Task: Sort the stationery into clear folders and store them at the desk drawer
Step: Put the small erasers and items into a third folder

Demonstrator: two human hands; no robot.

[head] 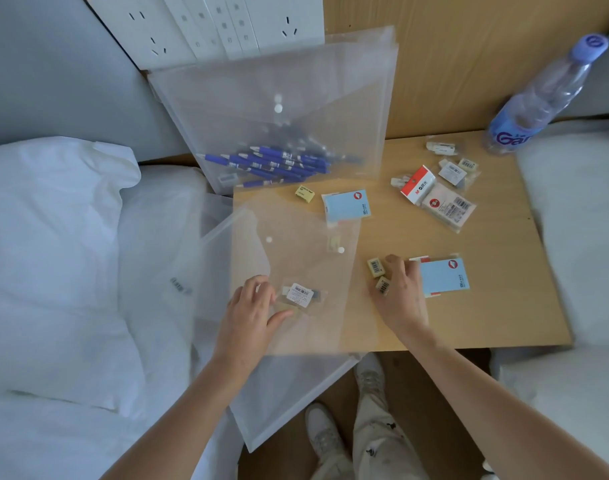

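1. The left hand [252, 311] rests on the near clear folder [296, 289], thumb and fingers pinching at a small barcoded packet [301, 295] seen through the plastic.
2. The right hand [398, 292] lies on the worktop [497, 306], fingers curled around two small yellow erasers [379, 275], just beside a blue sticky-note pad [443, 277].
3. A rear folder [278, 133] already contains the blue pens [275, 164]. More erasers, a second pad and packets lie scattered near a water bottle [545, 95].
4. Risk: the near folder overhangs the worktop edge onto the bed [53, 271]; downward pressure could tip it and spill its contents.
5. Risk: gripping two erasers together may drop one to the floor.
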